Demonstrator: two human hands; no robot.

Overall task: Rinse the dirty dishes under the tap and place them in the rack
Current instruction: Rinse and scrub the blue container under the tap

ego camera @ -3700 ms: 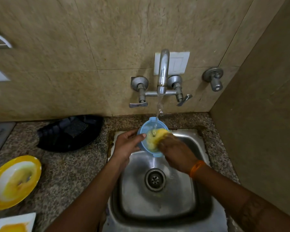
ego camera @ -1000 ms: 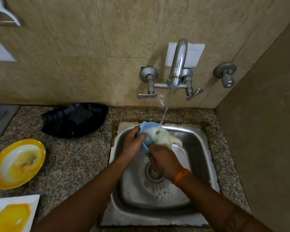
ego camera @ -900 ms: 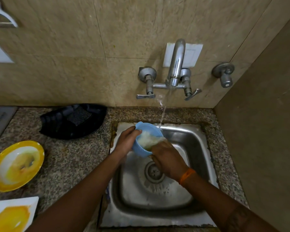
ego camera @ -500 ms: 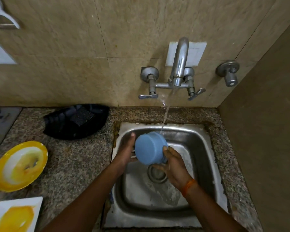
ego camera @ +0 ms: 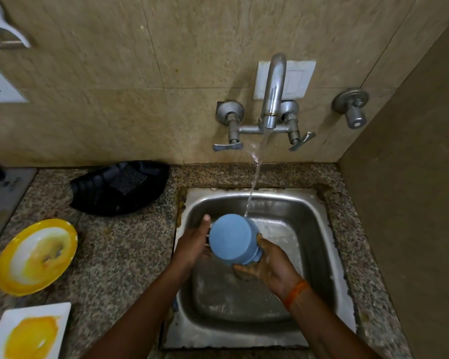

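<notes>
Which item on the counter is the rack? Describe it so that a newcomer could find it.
Start at the steel sink and look left along the wall. The rack lies on the granite counter: a black ribbed tray, unlike the yellow plate nearer the camera.

Both forearms bare, no sleeves in view; orange thread band (ego camera: 296, 294) round right wrist.
</notes>
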